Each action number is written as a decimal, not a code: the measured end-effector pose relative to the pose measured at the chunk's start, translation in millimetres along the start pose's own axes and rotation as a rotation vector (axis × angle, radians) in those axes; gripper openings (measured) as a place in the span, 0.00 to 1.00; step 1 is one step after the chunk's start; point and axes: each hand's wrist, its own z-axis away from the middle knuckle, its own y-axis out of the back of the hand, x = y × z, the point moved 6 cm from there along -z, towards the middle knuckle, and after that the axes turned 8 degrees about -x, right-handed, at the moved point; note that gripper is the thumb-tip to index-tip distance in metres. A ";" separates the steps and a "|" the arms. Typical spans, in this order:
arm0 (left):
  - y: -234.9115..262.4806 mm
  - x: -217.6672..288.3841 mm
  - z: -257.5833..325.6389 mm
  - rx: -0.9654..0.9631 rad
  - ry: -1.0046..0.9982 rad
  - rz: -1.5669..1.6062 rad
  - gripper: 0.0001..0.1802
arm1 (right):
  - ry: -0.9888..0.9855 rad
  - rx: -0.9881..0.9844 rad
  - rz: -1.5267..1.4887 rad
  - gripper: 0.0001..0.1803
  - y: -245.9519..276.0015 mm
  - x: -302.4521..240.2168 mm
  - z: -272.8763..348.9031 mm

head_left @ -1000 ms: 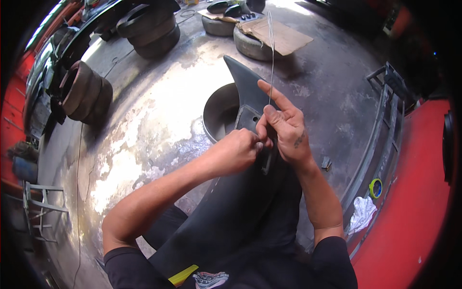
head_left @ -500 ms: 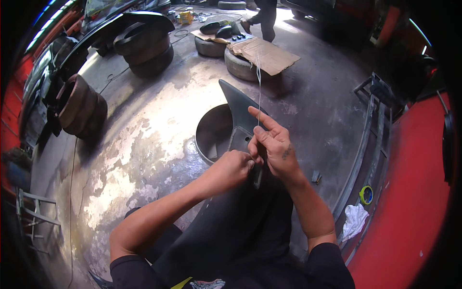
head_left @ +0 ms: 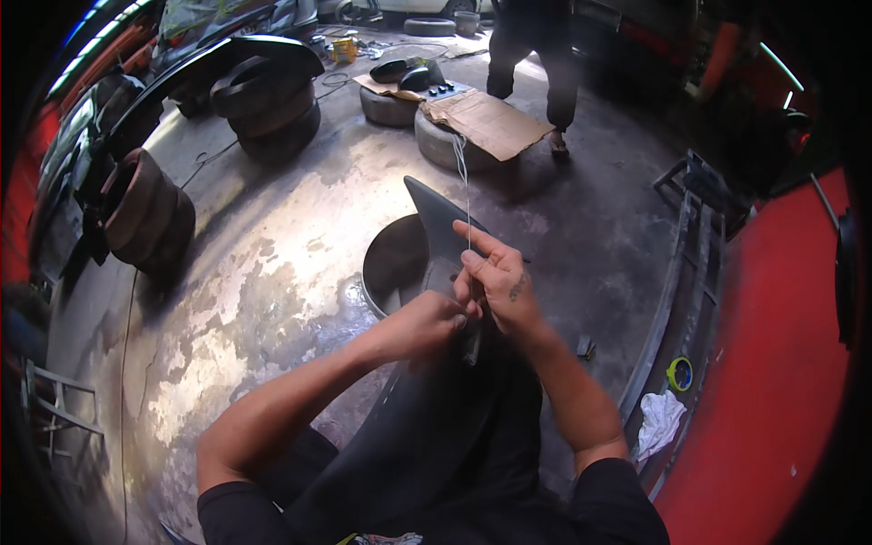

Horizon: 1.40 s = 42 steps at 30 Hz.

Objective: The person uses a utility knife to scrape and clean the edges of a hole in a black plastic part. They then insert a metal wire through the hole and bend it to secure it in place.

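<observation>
The right hand (head_left: 498,283) pinches a thin wire (head_left: 464,186) sticking up above it, the left hand (head_left: 427,325) just beside it grips the dark panel (head_left: 436,222), so pulling the wire tight likely needs a steady hold.

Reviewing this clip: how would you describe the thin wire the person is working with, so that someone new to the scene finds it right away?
Start at the grey concrete floor and the dark pointed panel lying across the person's lap. Above its near end, the right hand and left hand meet. The thin wire rises straight up from the right hand's fingers: a pale, hair-thin line, unlike the bulky tyres and flat cardboard behind it.
</observation>
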 end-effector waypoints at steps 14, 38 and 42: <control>-34.5 29.8 -12.7 0.000 -0.015 -0.272 0.09 | -0.020 0.063 0.136 0.31 10.1 -9.4 47.5; -42.0 -9.9 -8.0 0.128 -0.112 0.062 0.16 | -0.126 -0.001 0.160 0.34 9.5 -7.4 39.4; -43.0 -21.0 -9.5 0.121 -0.070 0.163 0.19 | -0.117 0.001 0.184 0.35 8.1 -4.8 39.5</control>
